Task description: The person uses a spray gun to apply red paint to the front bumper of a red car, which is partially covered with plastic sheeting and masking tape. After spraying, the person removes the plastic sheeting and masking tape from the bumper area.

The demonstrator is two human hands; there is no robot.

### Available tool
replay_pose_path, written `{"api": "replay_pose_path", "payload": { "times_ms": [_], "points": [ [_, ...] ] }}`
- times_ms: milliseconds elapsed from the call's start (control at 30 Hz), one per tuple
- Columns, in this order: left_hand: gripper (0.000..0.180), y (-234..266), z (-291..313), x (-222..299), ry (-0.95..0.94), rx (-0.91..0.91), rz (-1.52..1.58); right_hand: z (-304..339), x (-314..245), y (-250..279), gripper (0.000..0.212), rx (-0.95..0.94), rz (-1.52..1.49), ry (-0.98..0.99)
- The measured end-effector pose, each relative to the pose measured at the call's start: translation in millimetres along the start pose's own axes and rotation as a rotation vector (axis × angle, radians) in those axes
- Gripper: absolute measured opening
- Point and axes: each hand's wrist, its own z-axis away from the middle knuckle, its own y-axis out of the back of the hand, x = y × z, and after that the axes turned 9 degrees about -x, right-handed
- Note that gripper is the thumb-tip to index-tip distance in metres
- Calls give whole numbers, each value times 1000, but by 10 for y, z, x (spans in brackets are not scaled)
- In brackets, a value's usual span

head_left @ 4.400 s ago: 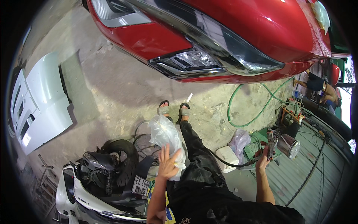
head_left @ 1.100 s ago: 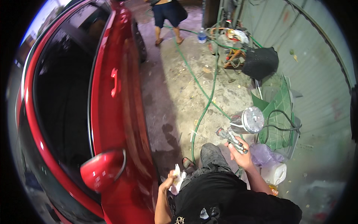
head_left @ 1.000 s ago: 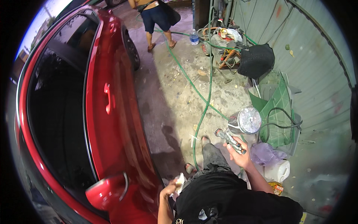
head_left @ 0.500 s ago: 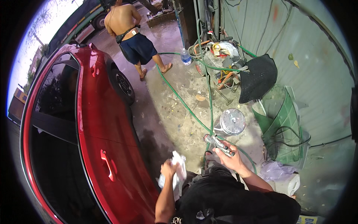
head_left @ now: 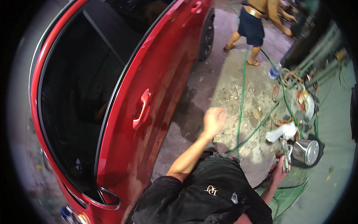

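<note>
My left hand (head_left: pixel 214 121) is raised beside the red car door, over the concrete floor. Motion blurs its fingers, and no held thing shows at it. My right hand (head_left: pixel 277 172), lower right, is closed around a silver spray gun (head_left: pixel 286 154) with small knobs. A crumpled white sheet (head_left: pixel 282 131), paper or thin plastic, shows just beyond the spray gun, apart from my left hand. Whether it is in the air or resting on something I cannot tell. Next to the spray gun stands a grey bucket (head_left: pixel 306 152) with a pale, stained top.
The red car (head_left: pixel 164 74) fills the left side, its door handle (head_left: pixel 141 108) near my left arm. Green hoses (head_left: pixel 243 89) cross the floor. A shirtless person (head_left: pixel 253 26) in dark shorts stands far off, near a water bottle (head_left: pixel 275 71) and piled tools. A metal wall borders the right.
The view has swung left toward the car. The white sheet has left my left hand and is now off to the right. My right hand keeps the spray gun. The far person leans right.
</note>
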Motion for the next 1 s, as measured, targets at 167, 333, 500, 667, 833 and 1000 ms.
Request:
{"api": "replay_pose_path", "payload": {
  "times_ms": [167,333,500,667,833,1000],
  "points": [
    [30,1827,482,-533,103,1076,-650,-296,269,358,26,-82,-28,173],
    [50,2073,751,-542,680,887,-896,-1449,239,559,29,-225,10,208],
    [63,2221,397,-744,947,819,-857,-2455,128,572,34,-195,30,277],
    [71,2159,517,-677,909,890,-665,-3228,-346,521,30,-297,41,379],
    [72,1823,704,-281,863,919,-635,-3978,-265,488,31,-380,-60,399],
    [64,949,1018,315,745,930,-577,-4405,115,483,32,-464,-5,423]
  ]
}}
